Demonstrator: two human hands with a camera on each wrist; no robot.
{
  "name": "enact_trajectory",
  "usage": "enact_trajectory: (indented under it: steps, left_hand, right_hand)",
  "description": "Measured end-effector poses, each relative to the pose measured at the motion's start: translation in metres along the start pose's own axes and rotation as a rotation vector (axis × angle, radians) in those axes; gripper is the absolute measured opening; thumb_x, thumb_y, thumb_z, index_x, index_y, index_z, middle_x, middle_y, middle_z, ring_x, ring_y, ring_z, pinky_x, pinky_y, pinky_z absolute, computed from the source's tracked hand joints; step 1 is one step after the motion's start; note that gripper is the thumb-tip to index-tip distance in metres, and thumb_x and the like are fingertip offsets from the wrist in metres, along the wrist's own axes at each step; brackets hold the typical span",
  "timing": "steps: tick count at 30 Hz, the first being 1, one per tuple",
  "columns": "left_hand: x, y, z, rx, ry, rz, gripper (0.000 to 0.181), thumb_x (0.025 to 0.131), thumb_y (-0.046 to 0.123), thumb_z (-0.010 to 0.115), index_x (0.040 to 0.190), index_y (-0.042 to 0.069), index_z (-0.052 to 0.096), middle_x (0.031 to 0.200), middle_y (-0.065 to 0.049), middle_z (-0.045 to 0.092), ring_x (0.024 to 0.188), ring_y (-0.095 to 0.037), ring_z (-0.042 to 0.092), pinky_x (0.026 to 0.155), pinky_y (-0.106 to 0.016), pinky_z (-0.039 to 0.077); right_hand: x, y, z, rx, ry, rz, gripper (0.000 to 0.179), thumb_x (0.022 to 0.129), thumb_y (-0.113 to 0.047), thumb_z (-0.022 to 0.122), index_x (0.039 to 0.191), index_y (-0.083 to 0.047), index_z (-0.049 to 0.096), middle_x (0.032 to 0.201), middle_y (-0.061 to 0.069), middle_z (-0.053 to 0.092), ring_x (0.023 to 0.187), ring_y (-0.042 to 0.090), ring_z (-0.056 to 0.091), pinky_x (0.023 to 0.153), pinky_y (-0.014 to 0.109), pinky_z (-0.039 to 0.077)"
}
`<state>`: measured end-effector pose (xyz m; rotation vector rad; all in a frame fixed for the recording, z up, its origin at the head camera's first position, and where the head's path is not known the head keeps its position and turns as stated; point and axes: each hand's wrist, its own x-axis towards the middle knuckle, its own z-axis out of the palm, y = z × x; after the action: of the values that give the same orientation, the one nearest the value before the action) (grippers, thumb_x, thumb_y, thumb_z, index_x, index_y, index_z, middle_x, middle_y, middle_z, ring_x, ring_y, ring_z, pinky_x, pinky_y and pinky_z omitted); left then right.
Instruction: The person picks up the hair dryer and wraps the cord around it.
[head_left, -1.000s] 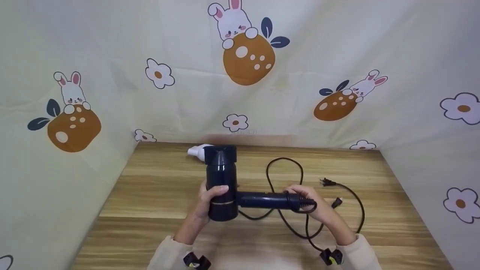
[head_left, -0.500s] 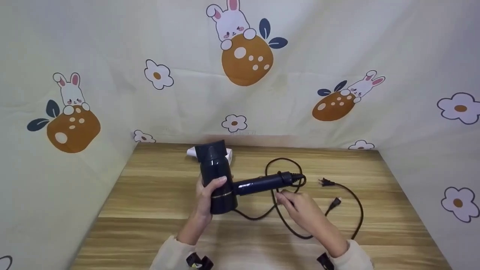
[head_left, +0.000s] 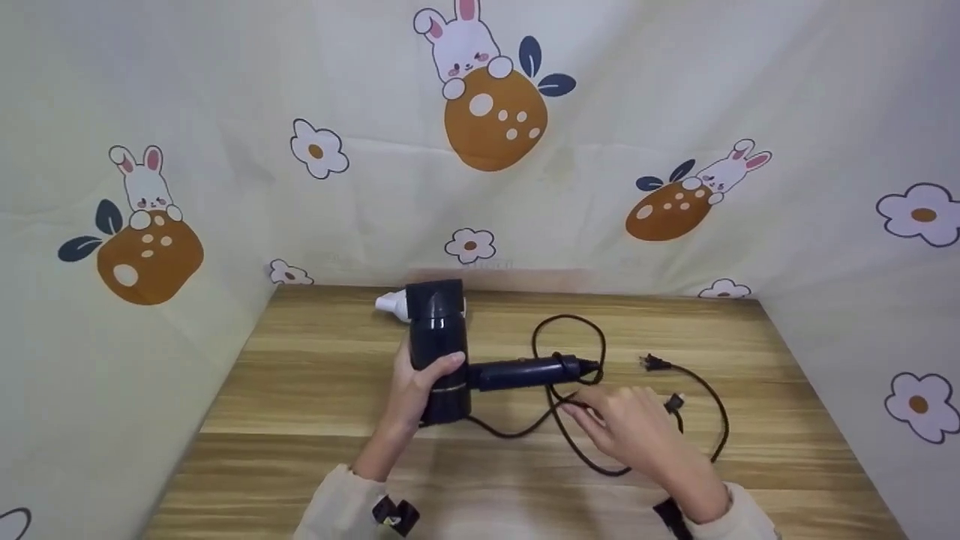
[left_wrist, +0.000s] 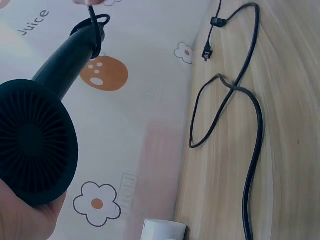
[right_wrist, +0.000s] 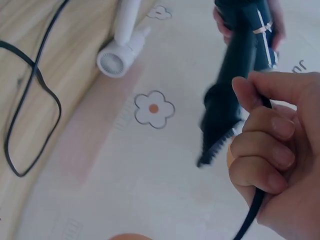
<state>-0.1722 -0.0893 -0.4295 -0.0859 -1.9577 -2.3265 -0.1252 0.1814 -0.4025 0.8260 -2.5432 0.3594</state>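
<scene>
A dark navy hair dryer (head_left: pixel 441 337) with a flat nozzle is held up over the table, its nozzle toward the back wall and its handle (head_left: pixel 525 373) pointing right. My left hand (head_left: pixel 411 386) grips the barrel, thumb across the front. Its ribbed round rear (left_wrist: pixel 32 142) faces the left wrist camera. My right hand (head_left: pixel 637 424) holds the dryer's black cord (right_wrist: pixel 255 207), curled fingers around it and thumb against the index finger. Near the handle's tail, a turn of cord (left_wrist: pixel 95 30) loops round the handle, as the left wrist view shows.
A white hair dryer (right_wrist: pixel 117 55) lies at the back of the wooden table (head_left: pixel 300 390), partly hidden by the navy one. Black cord (head_left: pixel 570 316) loops over the tabletop, with two plugs, one plug (head_left: pixel 656 364) farther back and another plug (head_left: pixel 675 403) nearer. Patterned cloth walls (head_left: pixel 360 210) enclose the table.
My right hand has left the handle's tail and now holds the cord, lower and to the right. The dryer tilted left, then straightened; its handle end has moved farther back.
</scene>
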Motion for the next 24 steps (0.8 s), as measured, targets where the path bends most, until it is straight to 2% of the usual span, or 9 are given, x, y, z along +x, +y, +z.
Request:
enact_trajectory:
  steps: [4,7,10,13,17,20,23,24]
  left_hand:
    - [0.001,-0.002,-0.002,0.055,-0.066,-0.004,0.054,0.075,0.014,0.071,0.123,0.005,0.048,0.104,-0.013,0.06,0.088,-0.02,0.06,0.082,-0.034,0.049]
    - [0.002,-0.002,-0.003,0.086,-0.125,-0.012,0.054,0.075,0.017,0.071,0.123,0.005,0.047,0.104,-0.013,0.059,0.088,-0.02,0.06,0.082,-0.034,0.05]
    - [0.001,-0.001,-0.003,0.11,-0.183,-0.022,0.053,0.075,0.017,0.07,0.122,0.005,0.047,0.102,-0.013,0.059,0.087,-0.02,0.06,0.08,-0.035,0.05]
    - [0.0,-0.001,-0.004,0.138,-0.239,-0.025,0.055,0.074,0.018,0.071,0.122,0.006,0.047,0.101,-0.012,0.059,0.087,-0.02,0.06,0.082,-0.035,0.049]
    - [-0.003,0.001,-0.004,0.126,-0.322,-0.041,0.059,0.073,0.018,0.07,0.126,0.005,0.047,0.104,-0.01,0.06,0.091,-0.019,0.058,0.086,-0.034,0.045]
    - [-0.005,0.003,-0.004,0.064,-0.368,-0.068,0.06,0.073,0.016,0.069,0.127,0.004,0.045,0.104,-0.009,0.059,0.09,-0.02,0.059,0.086,-0.034,0.046]
    - [-0.007,0.006,-0.005,-0.004,-0.416,-0.099,0.057,0.074,0.014,0.066,0.125,0.002,0.044,0.099,-0.009,0.06,0.087,-0.021,0.061,0.084,-0.036,0.047]
    - [-0.008,0.007,-0.006,-0.026,-0.434,-0.112,0.055,0.074,0.014,0.065,0.124,0.003,0.044,0.097,-0.01,0.061,0.086,-0.022,0.062,0.083,-0.037,0.048]
  right_hand:
    - [0.004,0.006,-0.01,0.02,0.058,-0.046,0.018,0.079,-0.026,0.073,0.068,-0.019,0.059,0.055,-0.014,0.047,0.046,-0.005,0.029,0.041,0.011,0.02]
    - [0.008,0.012,-0.014,0.064,0.122,-0.085,0.014,0.075,-0.026,0.076,0.072,-0.018,0.064,0.064,-0.013,0.057,0.052,-0.003,0.038,0.044,0.012,0.029]
    - [0.011,0.017,-0.015,0.146,0.155,-0.123,0.015,0.072,-0.024,0.077,0.077,-0.017,0.065,0.072,-0.012,0.058,0.061,0.001,0.042,0.054,0.016,0.035]
    - [0.014,0.02,-0.015,0.256,0.145,-0.134,0.015,0.072,-0.021,0.076,0.08,-0.017,0.064,0.075,-0.013,0.055,0.069,0.002,0.04,0.062,0.02,0.035]
    - [0.014,0.023,-0.013,0.396,0.118,-0.104,0.016,0.071,-0.016,0.076,0.08,-0.02,0.063,0.073,-0.014,0.052,0.067,0.0,0.038,0.079,0.022,0.039]
    - [0.015,0.026,-0.009,0.511,0.095,-0.098,0.018,0.07,-0.011,0.076,0.081,-0.02,0.064,0.071,-0.01,0.052,0.064,0.003,0.039,0.079,0.02,0.038]
    - [0.013,0.027,-0.006,0.634,0.067,-0.105,0.02,0.07,-0.005,0.075,0.082,-0.016,0.065,0.071,-0.005,0.052,0.064,0.009,0.041,0.066,0.016,0.037]
    - [0.013,0.027,-0.006,0.672,0.059,-0.109,0.02,0.07,-0.003,0.075,0.082,-0.015,0.065,0.071,-0.003,0.052,0.065,0.011,0.041,0.06,0.018,0.035]
